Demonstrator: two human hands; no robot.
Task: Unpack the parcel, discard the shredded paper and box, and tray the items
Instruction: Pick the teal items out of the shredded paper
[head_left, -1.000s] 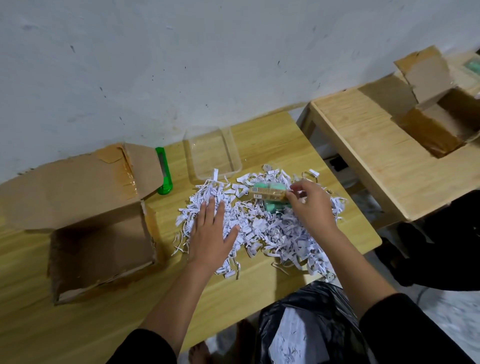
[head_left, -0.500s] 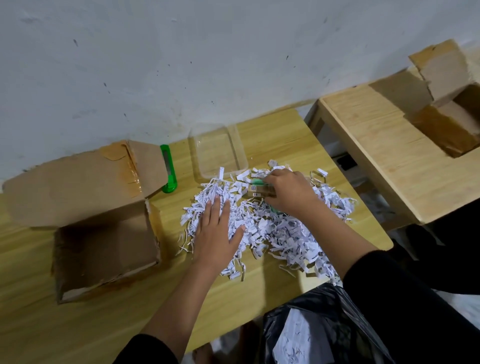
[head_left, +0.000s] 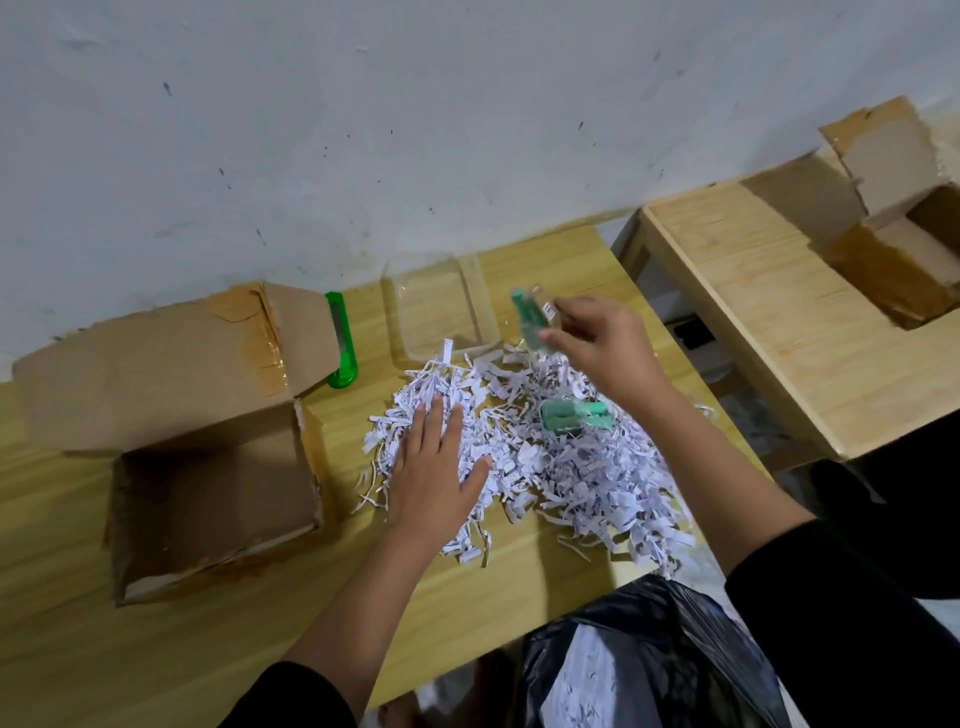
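Pinching a seemingly green packet (head_left: 531, 317), right hand (head_left: 602, 348) hovers by tray (head_left: 441, 306); left hand (head_left: 431, 467) flat on shreds (head_left: 587, 467).

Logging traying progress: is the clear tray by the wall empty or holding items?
Empty: nothing lies inside the clear tray; the right hand holds a green item beside it.

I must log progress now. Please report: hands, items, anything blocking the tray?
Left hand flat on shredded paper. Right hand holds one green packet near the tray. Second packet lies on the paper. Nothing blocks the tray.
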